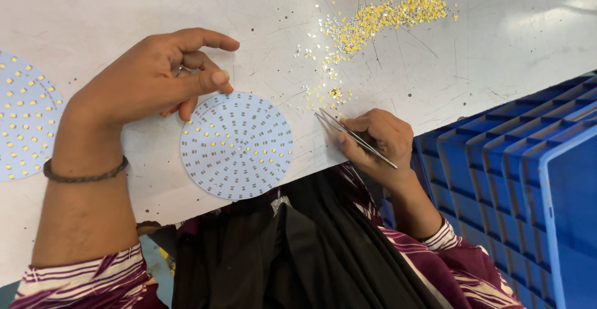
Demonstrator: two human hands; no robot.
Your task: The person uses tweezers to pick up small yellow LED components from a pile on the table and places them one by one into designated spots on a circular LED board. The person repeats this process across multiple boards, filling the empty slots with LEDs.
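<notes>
A round pale-blue circuit board (237, 145) lies flat on the white table (112, 10), partly filled with small yellow chips in rings. My left hand (155, 79) rests at its upper left edge, thumb and fingers touching the rim. My right hand (376, 141) grips thin metal tweezers (354, 138), their tips pointing up-left, just right of the board. A pile of loose yellow and silver chips (379, 17) is scattered across the table beyond the tweezers.
A second round board (25, 116) with yellow chips lies at the left edge. A blue ribbed plastic crate (528, 178) stands at the right, beside the table. The table's front edge runs close to my body.
</notes>
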